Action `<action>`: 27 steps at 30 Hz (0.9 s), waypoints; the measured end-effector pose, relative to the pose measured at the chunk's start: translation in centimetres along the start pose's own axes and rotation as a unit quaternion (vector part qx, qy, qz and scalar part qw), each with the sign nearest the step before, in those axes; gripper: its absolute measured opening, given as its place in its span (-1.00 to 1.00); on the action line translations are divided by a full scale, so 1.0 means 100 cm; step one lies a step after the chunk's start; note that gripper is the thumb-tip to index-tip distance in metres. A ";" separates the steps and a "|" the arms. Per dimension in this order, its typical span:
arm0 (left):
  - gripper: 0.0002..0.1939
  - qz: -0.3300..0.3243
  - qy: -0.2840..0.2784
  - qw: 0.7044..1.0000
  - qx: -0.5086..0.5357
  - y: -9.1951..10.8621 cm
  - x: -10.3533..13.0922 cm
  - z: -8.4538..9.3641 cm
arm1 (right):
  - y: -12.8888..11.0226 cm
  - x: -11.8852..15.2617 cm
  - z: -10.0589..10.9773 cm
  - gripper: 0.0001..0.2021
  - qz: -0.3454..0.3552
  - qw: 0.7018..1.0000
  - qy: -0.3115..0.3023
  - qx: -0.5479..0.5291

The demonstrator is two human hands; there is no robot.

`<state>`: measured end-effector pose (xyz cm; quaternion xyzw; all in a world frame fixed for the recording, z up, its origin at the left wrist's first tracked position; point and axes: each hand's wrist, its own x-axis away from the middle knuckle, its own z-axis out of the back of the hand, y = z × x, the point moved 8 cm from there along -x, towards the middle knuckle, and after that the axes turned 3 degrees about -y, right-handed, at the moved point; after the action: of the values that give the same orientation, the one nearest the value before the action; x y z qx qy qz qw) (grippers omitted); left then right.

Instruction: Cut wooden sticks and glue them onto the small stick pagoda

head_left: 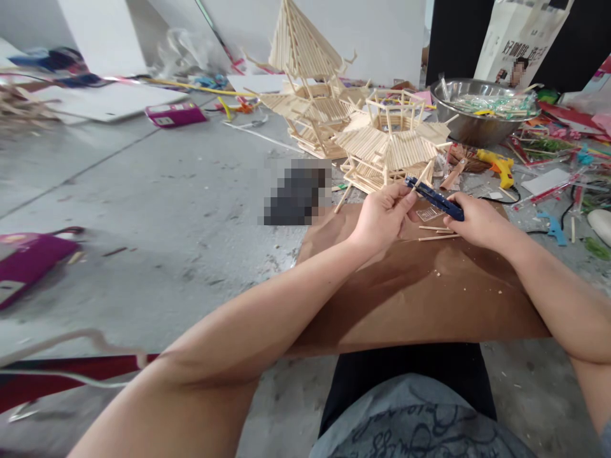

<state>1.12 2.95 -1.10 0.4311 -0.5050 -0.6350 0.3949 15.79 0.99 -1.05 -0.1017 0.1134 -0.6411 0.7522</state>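
Observation:
Between the fingers of my left hand (382,216) is a thin wooden stick (424,173), slanting up to the right. My right hand (475,217) is closed around a dark blue plier-like cutter (435,198), whose head meets the stick close to my left fingertips. Whether the jaws are closed on the stick is too small to tell. Below the hands, several loose sticks (438,238) lie on brown paper (410,299). Just beyond stands a pavilion model (405,149) built of wooden sticks, and behind it a taller stick model (303,44) with a pointed roof.
A metal bowl (470,130) of plastic-wrapped pieces stands at the back right, near a yellow glue gun (499,165) with a cable. A pixelated dark object (296,197) lies left of the paper. Purple boxes (174,115) and a white board (109,102) are on the left floor.

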 end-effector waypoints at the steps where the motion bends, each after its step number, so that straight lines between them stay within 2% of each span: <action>1: -0.89 -0.002 -0.001 1.000 -0.001 0.000 0.000 0.000 | 0.000 0.000 0.000 -0.71 -0.004 1.000 0.002 0.003; 9: -0.83 -0.003 -0.011 0.999 0.047 -0.002 -0.003 0.002 | -0.005 0.001 0.002 -0.70 0.011 0.999 0.037 0.016; 16: -0.73 -0.009 -0.042 0.997 0.062 0.001 -0.001 -0.003 | -0.007 0.004 0.005 -0.71 0.015 0.998 0.057 0.029; 23: -0.79 -0.012 -0.062 0.995 0.078 0.000 -0.002 -0.004 | -0.009 0.004 0.006 -0.70 0.025 0.998 0.062 0.013; 27: -0.81 -0.003 -0.054 0.997 0.061 0.001 -0.001 -0.002 | -0.010 0.004 0.006 -0.69 0.032 0.997 0.064 0.008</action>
<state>1.32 2.97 -1.02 0.4210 -0.5623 -0.6266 0.3375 15.11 0.45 -0.21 -0.0508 0.1600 -0.6226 0.7643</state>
